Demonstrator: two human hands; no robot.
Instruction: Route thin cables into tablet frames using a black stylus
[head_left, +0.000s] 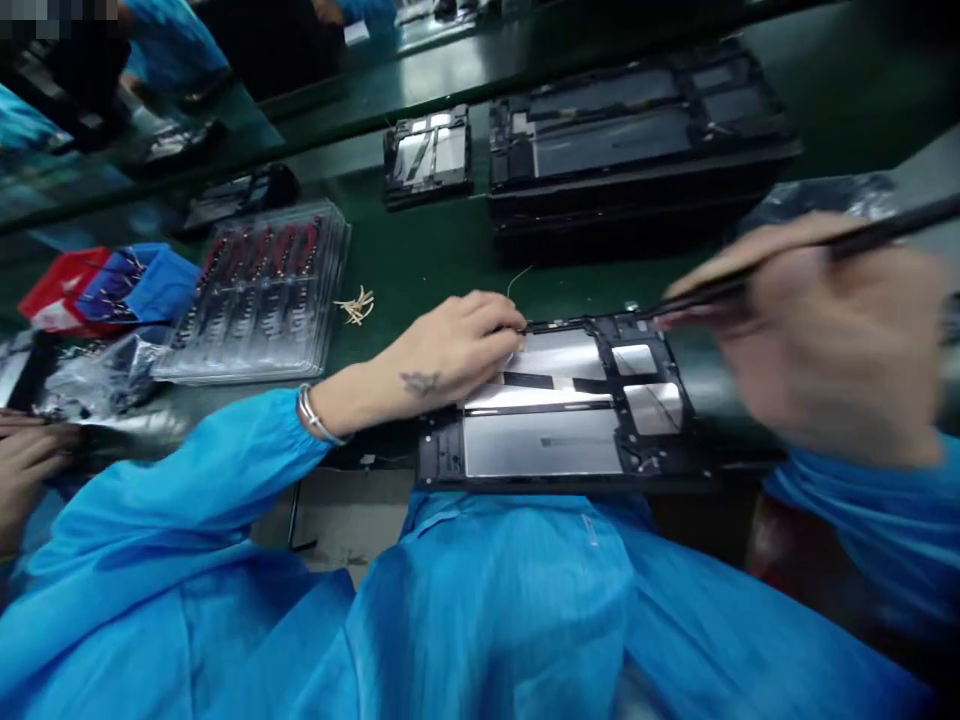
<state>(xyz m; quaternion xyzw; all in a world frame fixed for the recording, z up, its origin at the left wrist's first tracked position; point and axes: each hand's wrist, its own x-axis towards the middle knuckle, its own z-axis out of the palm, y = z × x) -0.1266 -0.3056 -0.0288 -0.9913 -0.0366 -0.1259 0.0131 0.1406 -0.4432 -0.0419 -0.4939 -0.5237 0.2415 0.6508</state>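
Note:
An opened tablet chassis (555,440) with silver plates in a black frame lies at the near edge of the green bench (427,270). My left hand (450,350) rests on its upper left corner, fingertips pressing the frame. My right hand (810,340), blurred, holds dark tweezers (787,265) whose tips reach the chassis's top edge near its right compartments. Both arms wear blue sleeves, and a silver bracelet sits on my left wrist.
A clear tray of small parts (262,290) lies left of the chassis, with red and blue bags (105,285) beyond it. A stack of black frames (637,150) and a smaller frame (427,155) sit farther back. Another person's hand (26,465) shows at the left edge.

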